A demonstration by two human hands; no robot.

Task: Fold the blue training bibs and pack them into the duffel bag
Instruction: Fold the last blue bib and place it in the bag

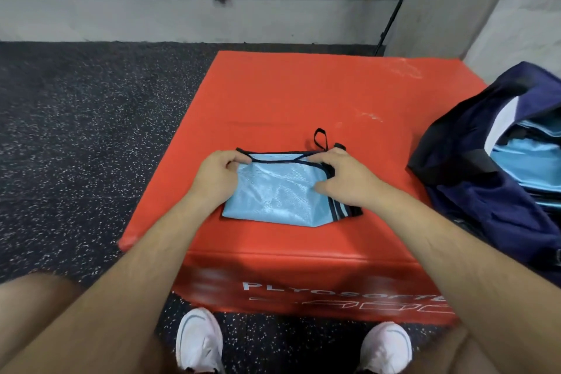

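From my remote seat I look down on a red box (303, 106) standing on a dark speckled floor (76, 130), with a grey wall (151, 15) behind it. The bib (279, 194) lies folded into a flat light blue packet on the near middle of the box top, its dark trim running along the far edge and down the right side. The left hand (217, 174) is at the bib's far left corner, fingers curled and pinching the trim there. The right hand (343, 179) is at the far right corner, thumb laid on the blue mesh and fingers curled over the dark edging, so it grips that side. A small dark loop (321, 138) of strap pokes out just beyond the bib's far edge, near the right hand. The navy bag (473, 191) slumps at the right edge of the box, well to the right of the bib; I cannot tell whether it rests on the box or beside it. Its mouth gapes, and more light blue bibs (528, 161) are stacked inside. At the near edge of the view two white shoes (198, 340) stand on the floor in front of the box, whose near face carries blurred white lettering.
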